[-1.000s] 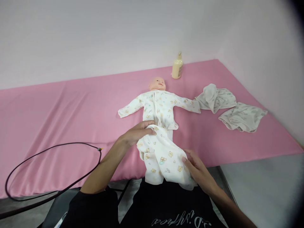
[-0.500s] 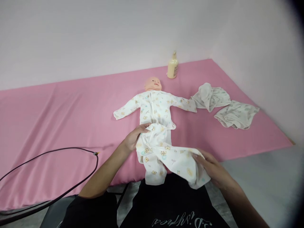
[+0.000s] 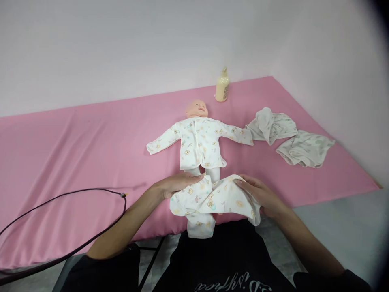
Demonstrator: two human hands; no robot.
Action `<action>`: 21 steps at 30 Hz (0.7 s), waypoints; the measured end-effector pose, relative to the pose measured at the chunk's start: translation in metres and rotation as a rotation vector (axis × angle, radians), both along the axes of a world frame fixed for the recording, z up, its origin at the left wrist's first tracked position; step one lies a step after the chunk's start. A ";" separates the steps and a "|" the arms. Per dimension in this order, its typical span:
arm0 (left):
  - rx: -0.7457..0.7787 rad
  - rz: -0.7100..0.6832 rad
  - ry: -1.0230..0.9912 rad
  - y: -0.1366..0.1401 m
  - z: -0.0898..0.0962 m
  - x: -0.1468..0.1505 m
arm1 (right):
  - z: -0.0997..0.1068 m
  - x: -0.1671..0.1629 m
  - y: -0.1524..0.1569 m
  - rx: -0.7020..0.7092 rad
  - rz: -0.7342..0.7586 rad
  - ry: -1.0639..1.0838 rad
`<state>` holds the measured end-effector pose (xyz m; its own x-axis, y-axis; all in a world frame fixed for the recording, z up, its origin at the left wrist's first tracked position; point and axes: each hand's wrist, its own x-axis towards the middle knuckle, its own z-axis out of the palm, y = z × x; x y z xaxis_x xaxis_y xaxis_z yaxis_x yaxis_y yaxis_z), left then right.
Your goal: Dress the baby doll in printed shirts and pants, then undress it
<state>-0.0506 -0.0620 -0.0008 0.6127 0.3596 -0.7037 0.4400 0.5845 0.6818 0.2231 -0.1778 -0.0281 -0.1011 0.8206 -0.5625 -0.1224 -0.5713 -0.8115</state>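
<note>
A baby doll lies on its back on the pink-covered table, dressed in a white long-sleeved top with small bear prints. Its legs show below the hem. Over the lower legs, white baby pants of the same print are held near the table's front edge. My left hand pinches the pants at their upper left, thumb on top. At the right, my right hand grips one pant leg, with the fingers partly behind the cloth. The other pant leg hangs down toward me.
A pump bottle stands behind the doll's head. Two crumpled print garments lie on the right, one touching the doll's sleeve. A black cable loops over the pink cover at the left.
Both hands have moved the pants slightly toward me, off the top's hem, so the doll's legs now show. The right hand has lifted and drawn the pant leg inward.
</note>
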 end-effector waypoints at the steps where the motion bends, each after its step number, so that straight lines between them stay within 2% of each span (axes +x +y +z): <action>1: 0.016 -0.011 -0.002 -0.001 0.000 0.001 | 0.001 0.000 0.000 -0.002 0.004 -0.001; 4: 0.036 0.036 -0.056 -0.006 -0.003 0.008 | 0.002 -0.001 0.000 0.018 0.029 -0.013; 7: -0.023 0.113 -0.147 -0.016 -0.007 0.018 | 0.004 -0.001 0.000 0.095 0.094 -0.094; 13: -0.093 0.235 -0.315 -0.041 -0.010 0.031 | 0.008 -0.003 0.006 0.419 0.237 -0.675; 17: -0.103 0.290 -0.380 -0.048 -0.011 0.034 | 0.001 -0.006 0.010 0.481 0.328 -0.766; 19: -0.093 0.312 -0.362 -0.048 -0.012 0.034 | 0.000 -0.008 0.012 0.555 0.265 -0.835; 21: -0.065 0.333 -0.313 -0.047 -0.012 0.035 | 0.007 -0.016 0.015 0.714 0.144 -0.927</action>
